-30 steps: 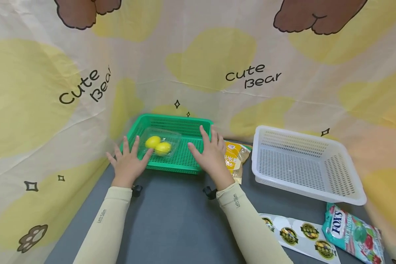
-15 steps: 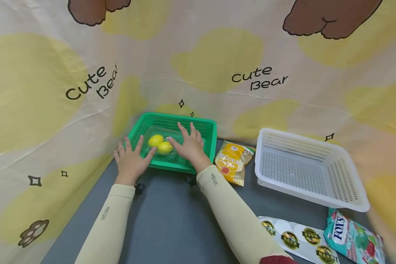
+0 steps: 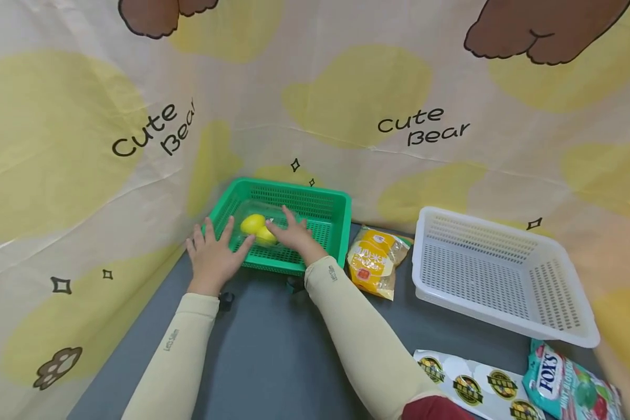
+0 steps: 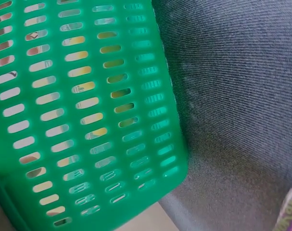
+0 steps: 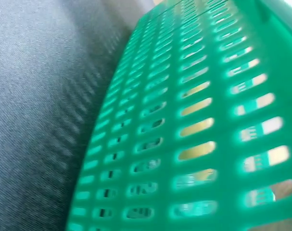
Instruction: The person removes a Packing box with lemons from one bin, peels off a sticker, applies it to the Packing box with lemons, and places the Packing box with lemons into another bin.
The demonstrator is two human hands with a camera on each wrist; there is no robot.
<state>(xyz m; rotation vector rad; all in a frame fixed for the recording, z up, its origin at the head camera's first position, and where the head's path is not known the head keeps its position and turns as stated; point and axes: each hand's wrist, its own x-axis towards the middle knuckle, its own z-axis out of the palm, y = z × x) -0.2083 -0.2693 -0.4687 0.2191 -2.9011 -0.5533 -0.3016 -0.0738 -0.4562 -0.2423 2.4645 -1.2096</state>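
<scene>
A green plastic basket (image 3: pixel 341 198) stands against the cloth at the back. Inside it, toward the left, is a clear plastic box (image 3: pixel 257 207) holding two yellow lemons (image 3: pixel 253 224). My left hand (image 3: pixel 212 262) is at the basket's front left corner, fingers spread and straight. The right hand (image 3: pixel 296 238) reaches over the front rim to the box's right side, its thumb close to the nearer lemon; part of the box is hidden under it. Both wrist views are filled by the basket's slotted wall (image 4: pixel 93 115), with no fingers showing.
Right of the green basket lies a yellow bag of grain (image 3: pixel 375 259). Farther right stands a white basket (image 3: pixel 504 324). In front of it are a sheet of round stickers (image 3: pixel 478 379) and a teal FOX'S candy bag (image 3: pixel 572 379). Printed cloth (image 3: pixel 346 105) closes off the back.
My right hand has moved left and in, from the basket's right rim to the clear box with the lemons. The left hand stays at the left corner. The head view has shifted slightly.
</scene>
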